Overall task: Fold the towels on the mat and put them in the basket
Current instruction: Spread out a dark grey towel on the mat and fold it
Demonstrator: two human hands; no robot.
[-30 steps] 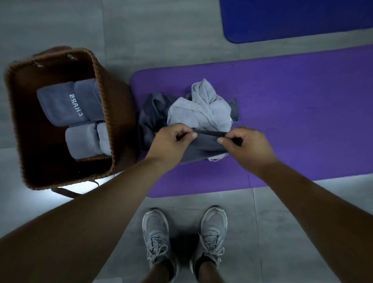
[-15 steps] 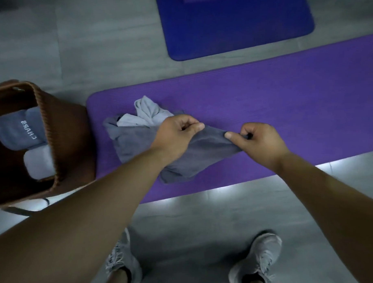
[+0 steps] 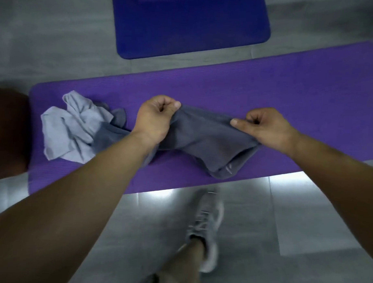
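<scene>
We see the left hand (image 3: 154, 119) and the right hand (image 3: 264, 129) both clenched on the upper edge of a dark grey cloth towel (image 3: 202, 139). The towel is stretched between their fingers (image 3: 237, 122) and sags below them over the long purple foam mat (image 3: 267, 91). Left of the left fingers, a crumpled light grey cloth towel (image 3: 72, 129) lies on the same mat (not folded). Further left is the brown basket (image 3: 8, 131), only partly in view.

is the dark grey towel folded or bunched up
Not folded: the dark grey towel sags crumpled between the left hand and right hand, which grip its top edge.
</scene>
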